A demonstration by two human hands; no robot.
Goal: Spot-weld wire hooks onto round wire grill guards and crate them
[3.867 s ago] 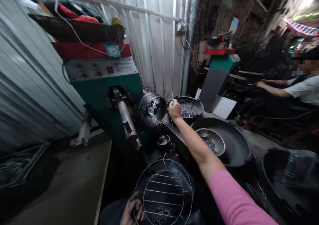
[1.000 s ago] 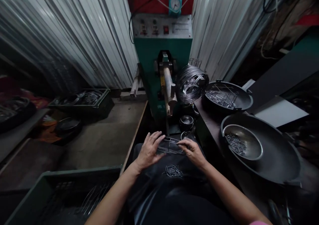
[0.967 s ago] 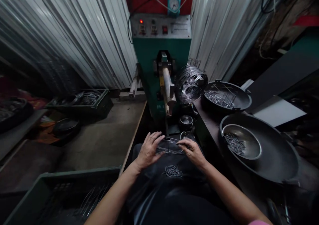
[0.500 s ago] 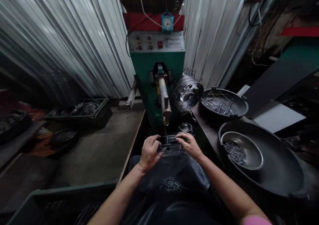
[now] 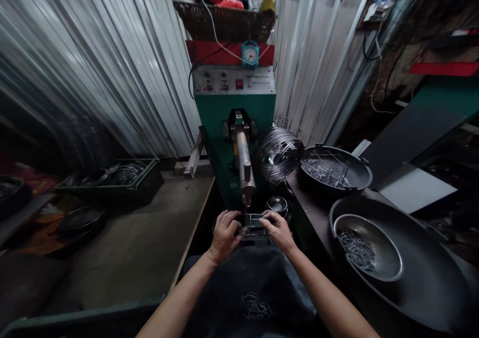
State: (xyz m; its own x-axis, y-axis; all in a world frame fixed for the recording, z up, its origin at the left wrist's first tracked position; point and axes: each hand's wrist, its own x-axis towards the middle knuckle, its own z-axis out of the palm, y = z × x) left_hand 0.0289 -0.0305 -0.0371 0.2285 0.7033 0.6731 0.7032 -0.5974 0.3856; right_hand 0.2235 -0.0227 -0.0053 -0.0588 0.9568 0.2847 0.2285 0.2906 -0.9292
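Note:
My left hand (image 5: 225,236) is closed on the left side of a small wire frame (image 5: 255,219), made of thin metal wires with crossbars. On the frame's right side, the thumb and fingers of my right hand (image 5: 279,231) pinch the wire. Just beyond my fingers, the metal electrode arm (image 5: 245,166) of a green machine (image 5: 215,113) points down towards the frame. Whether its tip touches the wire I cannot tell. A small pile of short bent wires (image 5: 255,305) lies on the dark apron (image 5: 209,298) over my lap.
To the right are a wire coil (image 5: 279,153), a black pan with wire pieces (image 5: 368,176), and a large pan (image 5: 422,273) holding a metal bowl (image 5: 394,268). A small round dish (image 5: 277,204) sits behind my right hand. A green crate (image 5: 147,181) stands on the left floor.
The view has tilted up, so the machine and pans appear lower. Both hands and the wire frame have come nearer the electrode tip, with the grip unchanged.

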